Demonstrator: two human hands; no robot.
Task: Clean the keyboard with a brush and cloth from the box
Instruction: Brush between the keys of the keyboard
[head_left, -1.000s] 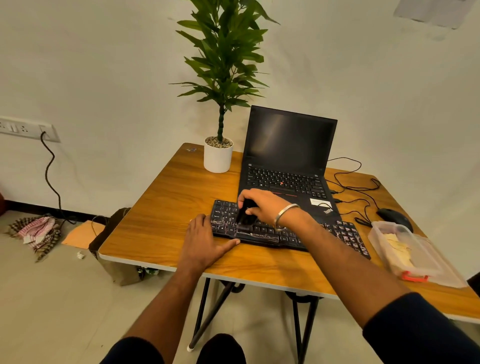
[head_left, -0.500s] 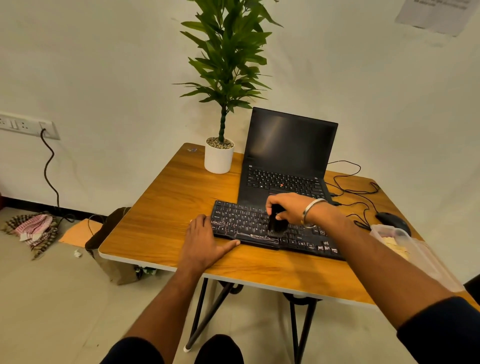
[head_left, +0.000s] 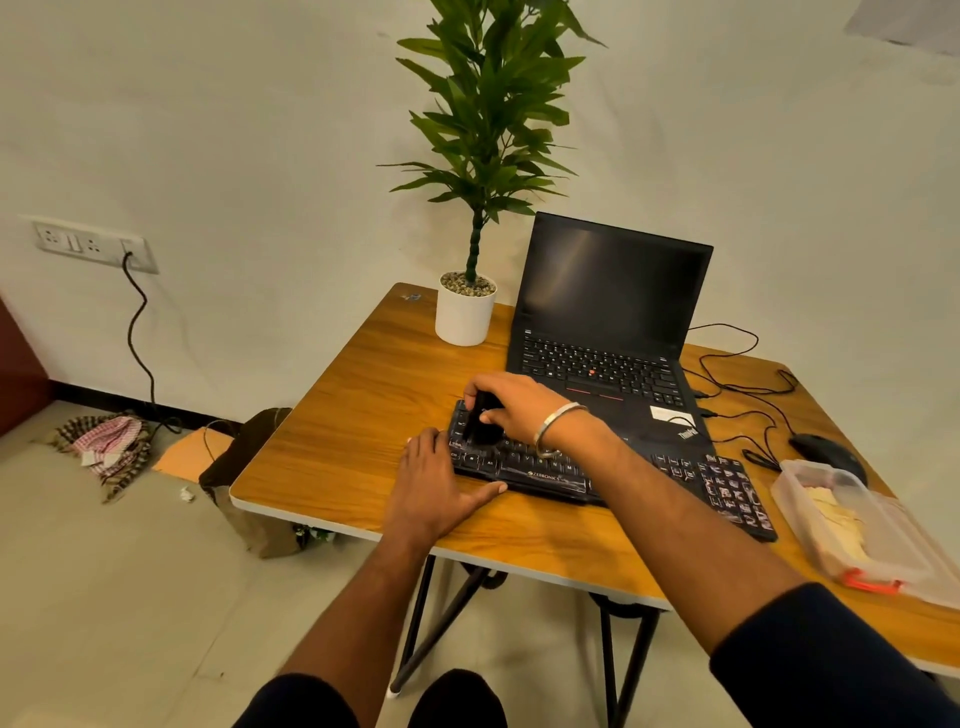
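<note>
My right hand (head_left: 511, 410) grips the brush (head_left: 483, 421) on the keyboard (head_left: 613, 475) near the desk's (head_left: 337, 441) front edge; my left hand (head_left: 434, 486) lies flat, steadying its left end. Brushing hard, I could pop a keycap. My fingers hide the bristles; the cloth in the box (head_left: 872, 535) looks blurry.
</note>
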